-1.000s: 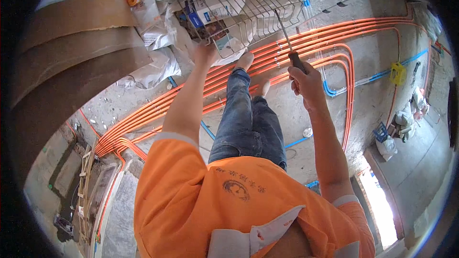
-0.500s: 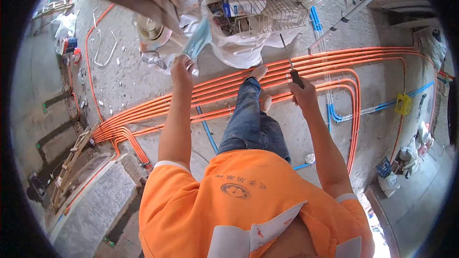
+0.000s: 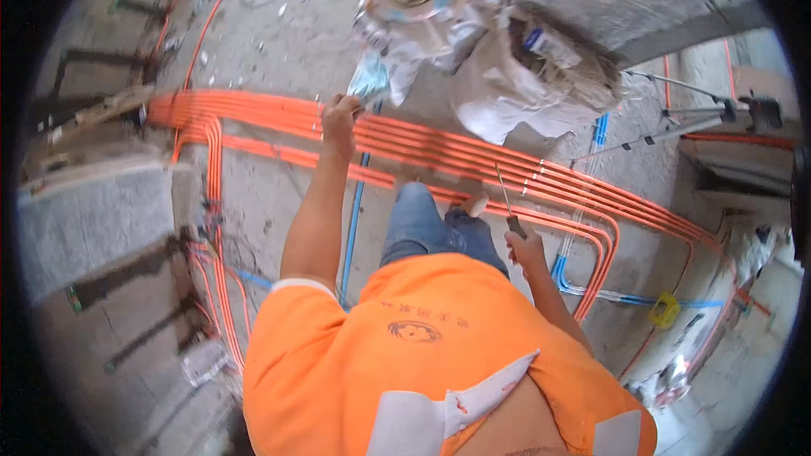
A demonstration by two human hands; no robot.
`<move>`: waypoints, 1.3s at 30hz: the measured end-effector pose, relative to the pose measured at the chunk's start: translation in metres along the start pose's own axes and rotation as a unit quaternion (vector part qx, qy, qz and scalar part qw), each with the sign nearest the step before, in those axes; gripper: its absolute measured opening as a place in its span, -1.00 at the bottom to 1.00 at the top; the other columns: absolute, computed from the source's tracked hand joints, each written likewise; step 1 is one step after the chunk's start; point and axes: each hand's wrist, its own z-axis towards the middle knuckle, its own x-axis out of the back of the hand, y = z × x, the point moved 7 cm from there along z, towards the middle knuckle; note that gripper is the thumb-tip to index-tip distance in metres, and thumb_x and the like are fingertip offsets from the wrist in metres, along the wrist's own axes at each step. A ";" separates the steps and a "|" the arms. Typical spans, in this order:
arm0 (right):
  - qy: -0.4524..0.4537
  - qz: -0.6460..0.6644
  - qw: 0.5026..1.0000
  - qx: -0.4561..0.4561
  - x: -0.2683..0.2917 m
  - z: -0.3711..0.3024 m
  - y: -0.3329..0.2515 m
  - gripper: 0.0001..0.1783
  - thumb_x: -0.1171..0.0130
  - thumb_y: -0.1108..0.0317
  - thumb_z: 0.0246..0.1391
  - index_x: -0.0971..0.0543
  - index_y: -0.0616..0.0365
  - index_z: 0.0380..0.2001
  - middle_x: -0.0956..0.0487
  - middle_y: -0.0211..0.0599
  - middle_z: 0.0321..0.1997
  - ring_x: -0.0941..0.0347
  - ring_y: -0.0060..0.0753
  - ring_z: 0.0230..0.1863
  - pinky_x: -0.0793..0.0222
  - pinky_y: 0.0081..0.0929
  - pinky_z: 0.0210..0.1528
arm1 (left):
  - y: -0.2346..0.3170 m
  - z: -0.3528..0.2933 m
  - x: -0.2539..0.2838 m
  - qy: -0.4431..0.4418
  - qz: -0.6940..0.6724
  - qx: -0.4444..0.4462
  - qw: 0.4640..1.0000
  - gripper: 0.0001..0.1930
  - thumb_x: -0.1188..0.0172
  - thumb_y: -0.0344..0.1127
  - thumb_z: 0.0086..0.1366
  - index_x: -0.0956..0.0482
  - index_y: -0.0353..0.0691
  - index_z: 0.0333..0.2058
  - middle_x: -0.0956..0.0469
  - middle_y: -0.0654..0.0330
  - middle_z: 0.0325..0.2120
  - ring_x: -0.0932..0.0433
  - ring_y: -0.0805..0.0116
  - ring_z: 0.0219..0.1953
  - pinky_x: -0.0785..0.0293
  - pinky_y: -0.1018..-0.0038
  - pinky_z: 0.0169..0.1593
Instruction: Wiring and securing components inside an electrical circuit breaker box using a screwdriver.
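On the floor, head view: orange pipes in a row along bare concrete; a blue pipe crosses their line.
Left hand: fingers pinching a light-blue item at the row's far edge; blurred, perhaps a thin packet.
Right hand: wrapped round the dark handle of a screwdriver, shaft pointing away from the body, tip over the pipes.
White sack: beyond the pipes, blue-and-white package at its mouth.

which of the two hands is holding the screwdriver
The right hand grips the screwdriver by its dark handle; the left hand instead holds a crumpled pale blue item.
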 end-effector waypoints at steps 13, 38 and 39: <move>-0.275 0.011 0.928 0.253 -0.364 0.024 -0.230 -0.86 -0.09 0.54 -0.14 -0.45 0.15 -0.41 -0.44 -0.41 -0.53 -0.33 -0.60 -0.57 -0.28 -0.64 -0.49 | 0.055 -0.071 0.224 -0.002 -0.236 0.090 0.968 -0.91 -0.01 -0.45 0.06 -0.41 -0.22 -0.40 -0.49 0.20 -0.42 -0.47 0.38 -0.34 -0.43 0.40 -0.16; -0.398 -0.083 0.886 0.225 -0.802 0.085 -0.556 -0.86 -0.18 0.39 -0.14 -0.55 0.24 -0.47 -0.47 -0.43 -0.65 -0.33 -0.60 -0.70 -0.23 -0.58 -0.65 | 0.232 0.267 0.424 0.271 -0.228 -0.009 0.935 -0.62 -0.11 -0.04 0.23 -0.45 -0.13 -0.08 -0.45 0.17 -0.13 -0.41 0.40 -0.09 -0.37 0.32 -0.05; -0.405 -0.088 0.880 0.231 -0.811 0.082 -0.577 -0.86 -0.18 0.39 -0.14 -0.55 0.24 -0.47 -0.47 -0.43 -0.65 -0.33 -0.60 -0.70 -0.23 -0.58 -0.65 | 0.235 0.280 0.421 0.258 -0.255 0.016 0.932 -0.63 -0.13 -0.07 0.23 -0.44 -0.15 -0.09 -0.46 0.17 -0.17 -0.43 0.41 -0.13 -0.39 0.35 -0.09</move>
